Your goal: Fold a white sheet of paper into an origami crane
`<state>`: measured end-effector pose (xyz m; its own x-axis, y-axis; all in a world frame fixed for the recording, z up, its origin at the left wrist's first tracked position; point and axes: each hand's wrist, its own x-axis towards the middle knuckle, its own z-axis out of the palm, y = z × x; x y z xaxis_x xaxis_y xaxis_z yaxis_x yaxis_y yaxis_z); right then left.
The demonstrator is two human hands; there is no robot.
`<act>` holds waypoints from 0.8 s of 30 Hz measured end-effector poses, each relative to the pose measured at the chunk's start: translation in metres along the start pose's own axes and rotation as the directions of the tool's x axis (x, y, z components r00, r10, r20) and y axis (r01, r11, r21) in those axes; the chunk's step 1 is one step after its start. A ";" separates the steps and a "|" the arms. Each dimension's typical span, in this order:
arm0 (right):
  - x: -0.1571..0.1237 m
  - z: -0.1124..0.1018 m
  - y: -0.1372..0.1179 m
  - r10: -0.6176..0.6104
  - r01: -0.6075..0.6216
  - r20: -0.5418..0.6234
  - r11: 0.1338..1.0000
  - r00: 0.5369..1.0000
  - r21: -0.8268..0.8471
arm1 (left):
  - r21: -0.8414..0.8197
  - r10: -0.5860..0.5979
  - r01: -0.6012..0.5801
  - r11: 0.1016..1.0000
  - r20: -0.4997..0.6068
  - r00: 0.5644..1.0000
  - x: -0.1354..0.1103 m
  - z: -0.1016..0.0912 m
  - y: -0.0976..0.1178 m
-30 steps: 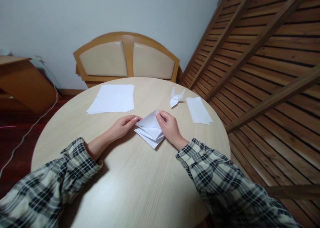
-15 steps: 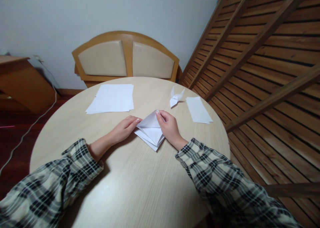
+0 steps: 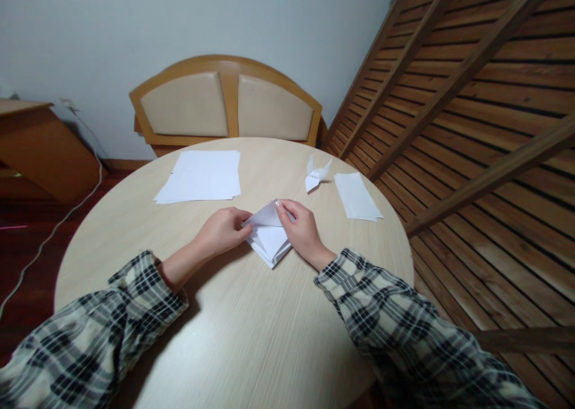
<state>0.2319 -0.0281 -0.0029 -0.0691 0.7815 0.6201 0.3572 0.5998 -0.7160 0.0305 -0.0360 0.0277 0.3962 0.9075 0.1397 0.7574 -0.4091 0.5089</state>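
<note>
A sheet of white paper (image 3: 269,241), folded into a layered diamond, is held between my two hands just over the middle of the table. My left hand (image 3: 226,228) pinches its left corner, thumb on top and fingers beneath. At the upper right edge, my right hand (image 3: 300,228) grips the paper, with the thumb near the far tip. The near point of the diamond faces me, and its layers stand slightly apart there. Part of the right side is hidden behind my right hand.
A folded paper crane (image 3: 317,176) stands beyond my right hand. Right of it lies a small stack of paper strips (image 3: 358,197). Larger white sheets (image 3: 204,175) lie at the back left of the round table (image 3: 251,337). A wooden headboard (image 3: 232,97) rises behind.
My left hand has shifted its hold, its thumb now over the paper's left corner. The folded paper has turned slightly, its near point moving a little left. My right thumb has slid slightly left.
</note>
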 end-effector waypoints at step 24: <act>-0.001 0.004 -0.002 -0.003 0.003 0.058 1.000 0.998 -0.007 | 0.261 0.010 0.019 0.965 -0.109 0.994 0.004 0.014 -0.003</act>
<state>0.2278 -0.0299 -0.0035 -0.1245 0.7884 0.6025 0.3634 0.6012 -0.7117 0.0367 -0.0328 0.0149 0.3449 0.9084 0.2365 0.8739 -0.4027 0.2723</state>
